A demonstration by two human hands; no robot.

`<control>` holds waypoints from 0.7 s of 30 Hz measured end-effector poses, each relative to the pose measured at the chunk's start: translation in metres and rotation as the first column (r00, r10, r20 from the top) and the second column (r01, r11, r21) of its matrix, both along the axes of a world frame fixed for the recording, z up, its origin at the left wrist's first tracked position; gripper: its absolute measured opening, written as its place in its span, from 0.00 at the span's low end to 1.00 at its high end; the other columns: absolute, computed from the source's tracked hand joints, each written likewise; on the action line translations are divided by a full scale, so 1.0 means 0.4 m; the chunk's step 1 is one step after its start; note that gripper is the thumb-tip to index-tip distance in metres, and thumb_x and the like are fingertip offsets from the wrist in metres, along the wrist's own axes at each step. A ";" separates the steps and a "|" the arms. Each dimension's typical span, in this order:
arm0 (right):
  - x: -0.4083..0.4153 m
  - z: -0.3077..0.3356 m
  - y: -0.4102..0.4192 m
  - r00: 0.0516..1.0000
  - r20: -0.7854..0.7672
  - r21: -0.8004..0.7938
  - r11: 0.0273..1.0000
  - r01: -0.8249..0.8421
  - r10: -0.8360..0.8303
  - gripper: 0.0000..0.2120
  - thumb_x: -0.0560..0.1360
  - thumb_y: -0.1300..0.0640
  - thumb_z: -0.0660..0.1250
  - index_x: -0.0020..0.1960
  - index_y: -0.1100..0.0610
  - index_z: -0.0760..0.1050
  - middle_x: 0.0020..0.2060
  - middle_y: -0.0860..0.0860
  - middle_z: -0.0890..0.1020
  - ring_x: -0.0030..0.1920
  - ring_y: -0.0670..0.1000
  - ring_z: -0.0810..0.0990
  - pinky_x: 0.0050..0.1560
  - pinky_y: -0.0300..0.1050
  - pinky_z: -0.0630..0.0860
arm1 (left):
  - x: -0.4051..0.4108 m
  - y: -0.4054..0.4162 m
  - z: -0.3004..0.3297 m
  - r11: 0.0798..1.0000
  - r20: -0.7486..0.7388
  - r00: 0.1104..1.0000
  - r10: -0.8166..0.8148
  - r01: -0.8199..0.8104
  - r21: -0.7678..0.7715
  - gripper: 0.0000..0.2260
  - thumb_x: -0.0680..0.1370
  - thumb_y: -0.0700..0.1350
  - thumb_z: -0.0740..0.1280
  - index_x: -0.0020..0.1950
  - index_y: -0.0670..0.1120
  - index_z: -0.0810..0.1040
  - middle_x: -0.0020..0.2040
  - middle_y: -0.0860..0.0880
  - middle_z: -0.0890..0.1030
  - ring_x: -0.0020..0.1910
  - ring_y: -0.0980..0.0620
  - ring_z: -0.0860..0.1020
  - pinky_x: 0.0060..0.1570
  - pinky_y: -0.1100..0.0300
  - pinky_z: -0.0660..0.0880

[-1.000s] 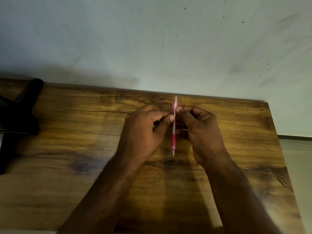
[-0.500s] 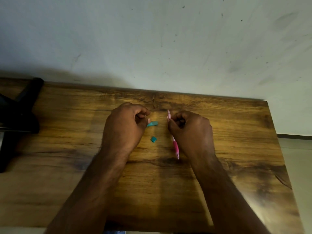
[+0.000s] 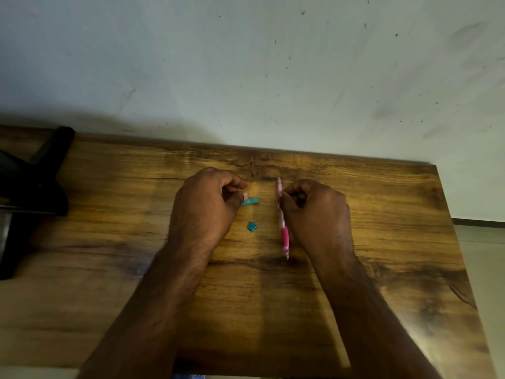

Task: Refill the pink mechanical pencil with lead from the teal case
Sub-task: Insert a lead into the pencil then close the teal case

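The pink mechanical pencil [image 3: 283, 227] lies near the middle of the wooden table [image 3: 109, 242], tip pointing toward me. My right hand [image 3: 314, 212] pinches its upper barrel with curled fingers. The teal lead case [image 3: 250, 201] sticks out to the right from my left hand [image 3: 207, 206], which pinches its left end low over the table. A small teal cap [image 3: 252, 226] lies loose on the wood between the two hands, just below the case. Whether the case touches the table I cannot tell.
A black stand or clamp [image 3: 32, 187] sits at the table's far left edge. A pale, speckled wall [image 3: 273, 64] rises right behind the table. The table's right edge [image 3: 448, 242] drops to a light floor.
One second ago both hands held the pencil upright together at the centre. They have since separated and lowered: the pencil now lies on the table and the teal case and cap have come into view.
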State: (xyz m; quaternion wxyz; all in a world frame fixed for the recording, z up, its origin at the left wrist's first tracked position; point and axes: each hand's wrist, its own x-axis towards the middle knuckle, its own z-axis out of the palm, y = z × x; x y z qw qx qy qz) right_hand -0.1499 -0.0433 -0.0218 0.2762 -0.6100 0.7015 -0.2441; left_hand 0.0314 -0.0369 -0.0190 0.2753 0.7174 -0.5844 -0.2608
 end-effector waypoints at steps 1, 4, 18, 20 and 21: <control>0.000 0.001 0.000 1.000 0.005 0.000 1.000 0.002 -0.002 0.01 0.78 0.52 0.73 0.47 0.47 0.83 0.37 0.38 0.82 0.36 0.39 0.81 0.38 0.45 0.83 | -0.001 0.000 0.000 1.000 0.002 1.000 -0.001 0.001 0.003 0.08 0.75 0.47 0.78 0.53 0.53 0.86 0.47 0.58 0.82 0.44 0.66 0.77 0.42 0.68 0.73; 0.002 0.006 0.004 1.000 -0.011 -0.005 1.000 -0.017 0.017 0.03 0.79 0.51 0.72 0.50 0.48 0.83 0.40 0.42 0.84 0.39 0.42 0.82 0.41 0.49 0.84 | -0.004 0.001 0.000 1.000 0.008 1.000 0.000 0.000 0.014 0.08 0.75 0.48 0.78 0.54 0.53 0.86 0.47 0.57 0.82 0.44 0.65 0.78 0.42 0.67 0.74; 0.045 0.018 0.022 0.811 -0.372 -0.004 0.873 -0.488 0.452 0.11 0.73 0.40 0.75 0.50 0.44 0.85 0.51 0.45 0.84 0.60 0.54 0.75 0.56 0.54 0.68 | 0.004 0.001 0.011 0.999 -0.026 0.999 0.024 -0.023 0.045 0.05 0.78 0.46 0.74 0.52 0.55 0.85 0.45 0.59 0.82 0.44 0.65 0.79 0.43 0.67 0.76; 0.043 0.015 0.022 0.818 -0.355 -0.026 0.870 -0.492 0.452 0.09 0.73 0.43 0.76 0.49 0.46 0.85 0.49 0.46 0.83 0.59 0.54 0.76 0.56 0.54 0.70 | 0.003 0.001 0.014 0.999 -0.031 1.000 0.001 0.000 0.051 0.05 0.78 0.46 0.74 0.52 0.55 0.85 0.45 0.59 0.82 0.45 0.64 0.79 0.43 0.67 0.75; 0.039 0.014 0.022 0.830 -0.335 -0.053 0.871 -0.489 0.446 0.08 0.73 0.45 0.77 0.48 0.47 0.84 0.48 0.46 0.83 0.59 0.54 0.77 0.56 0.55 0.72 | 0.003 0.001 0.014 0.998 -0.036 0.999 -0.010 0.012 0.053 0.05 0.77 0.46 0.75 0.52 0.55 0.85 0.45 0.59 0.82 0.45 0.64 0.79 0.44 0.66 0.77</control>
